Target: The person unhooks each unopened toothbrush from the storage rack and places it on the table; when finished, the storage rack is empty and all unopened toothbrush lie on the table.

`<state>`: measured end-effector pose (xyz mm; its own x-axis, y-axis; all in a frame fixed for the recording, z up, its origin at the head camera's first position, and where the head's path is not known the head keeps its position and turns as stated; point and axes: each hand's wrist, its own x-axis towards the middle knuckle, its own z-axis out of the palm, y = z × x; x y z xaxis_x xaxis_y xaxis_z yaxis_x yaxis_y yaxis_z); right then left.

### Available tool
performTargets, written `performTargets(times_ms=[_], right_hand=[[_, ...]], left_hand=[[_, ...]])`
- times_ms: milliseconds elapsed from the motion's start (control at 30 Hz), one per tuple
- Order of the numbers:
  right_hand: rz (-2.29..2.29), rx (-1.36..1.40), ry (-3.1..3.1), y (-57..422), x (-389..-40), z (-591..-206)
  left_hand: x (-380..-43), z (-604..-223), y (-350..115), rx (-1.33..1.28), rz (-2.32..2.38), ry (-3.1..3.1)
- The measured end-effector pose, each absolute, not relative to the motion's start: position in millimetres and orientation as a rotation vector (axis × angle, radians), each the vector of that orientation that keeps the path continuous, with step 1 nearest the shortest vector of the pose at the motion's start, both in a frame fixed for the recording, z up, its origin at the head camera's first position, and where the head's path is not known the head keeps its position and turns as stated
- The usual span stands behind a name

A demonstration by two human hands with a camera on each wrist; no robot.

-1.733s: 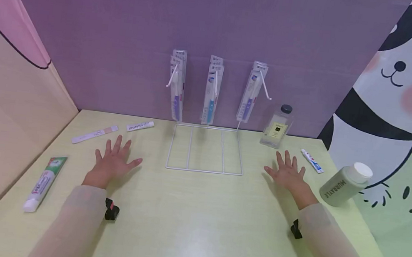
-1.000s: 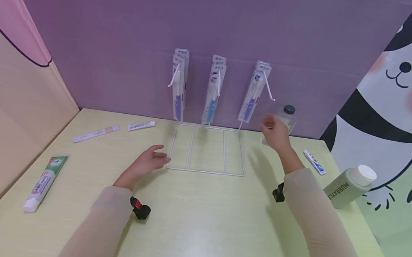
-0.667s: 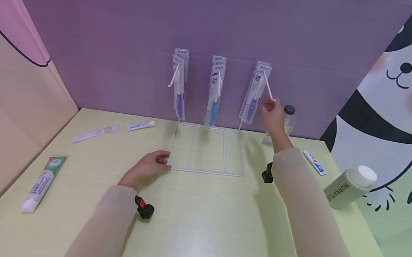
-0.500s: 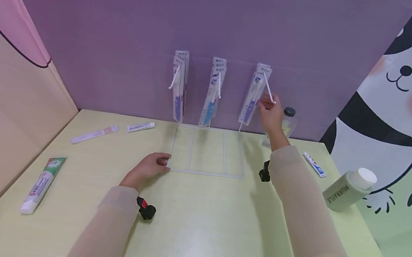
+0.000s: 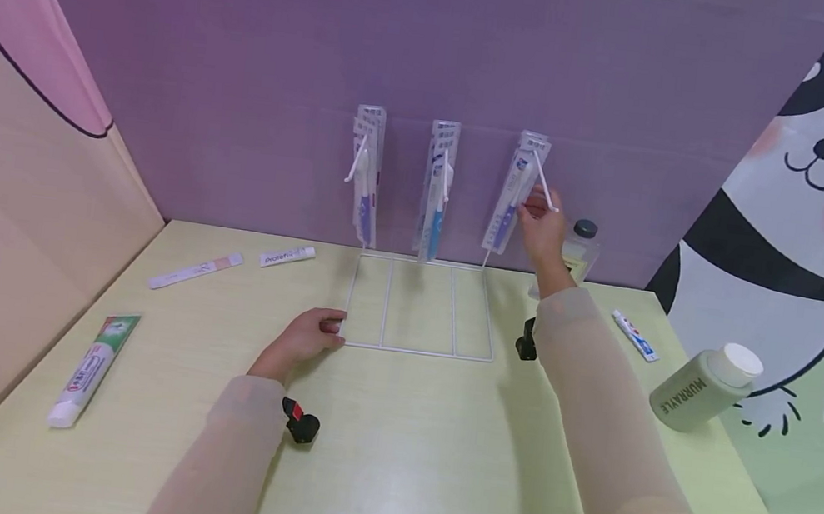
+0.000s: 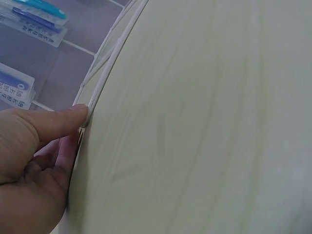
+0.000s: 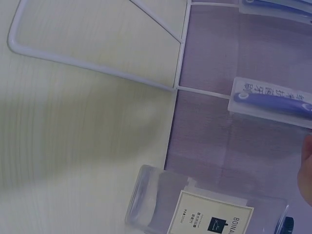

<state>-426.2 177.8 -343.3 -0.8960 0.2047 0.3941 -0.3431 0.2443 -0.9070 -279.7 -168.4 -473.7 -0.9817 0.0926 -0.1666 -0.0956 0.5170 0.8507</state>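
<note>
A white wire rack (image 5: 417,353) stands against the back wall. Its hooks carry packaged toothbrushes: a left set (image 5: 366,189), a middle set (image 5: 436,205) with blue handles, and a right set (image 5: 511,205). My left hand (image 5: 303,341) pinches the rack's front left corner; in the left wrist view its thumb (image 6: 66,122) lies on the wire with fingers beneath. My right hand (image 5: 544,236) is raised at the right set's edge, behind the hook's tip. Only a sliver of it shows in the right wrist view, and I cannot tell what its bent fingertips hold.
Behind my right wrist stands a clear bottle (image 5: 582,246) with a dark cap. Farther right are a small tube (image 5: 635,336) and a green-grey bottle (image 5: 699,392). A toothpaste tube (image 5: 92,372), a flat strip (image 5: 195,271) and a Protefix tube (image 5: 287,256) lie at left.
Both hands have left their spread poses over the table. The left went right to the rack's corner, the right up to the right toothbrushes. The middle toothbrushes swayed.
</note>
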Motion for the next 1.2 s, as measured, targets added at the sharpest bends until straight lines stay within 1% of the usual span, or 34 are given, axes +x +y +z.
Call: performTargets(times_ms=[133,300,500,600,800,1033,1200], right_hand=[[1.666,0.102,-2.111,175.8,-426.4,-345.3],[1.678,0.144,-2.106,182.0,-416.4,-341.1],[1.691,0.197,-2.125,197.0,-378.2,-315.5],[1.788,0.241,-2.148,215.9,-371.3,-318.5],[2.004,0.216,-2.490,250.8,-357.3,-354.3],[2.254,0.087,-2.742,258.6,-333.4,-411.1],[2.277,-0.037,-2.867,261.0,-323.7,-433.2]], left_hand=[[-277.9,-474.0,-168.3,-0.005,1.467,2.572],[-277.3,-471.9,-165.4,-0.031,1.482,2.554],[-281.2,-474.2,-166.2,-0.059,1.476,2.553],[-282.6,-474.8,-167.4,-0.056,1.471,2.552],[-281.9,-475.6,-170.2,-0.014,1.468,2.571],[-279.6,-476.7,-171.6,-0.025,1.461,2.561],[-280.2,-475.1,-169.1,-0.017,1.475,2.547]])
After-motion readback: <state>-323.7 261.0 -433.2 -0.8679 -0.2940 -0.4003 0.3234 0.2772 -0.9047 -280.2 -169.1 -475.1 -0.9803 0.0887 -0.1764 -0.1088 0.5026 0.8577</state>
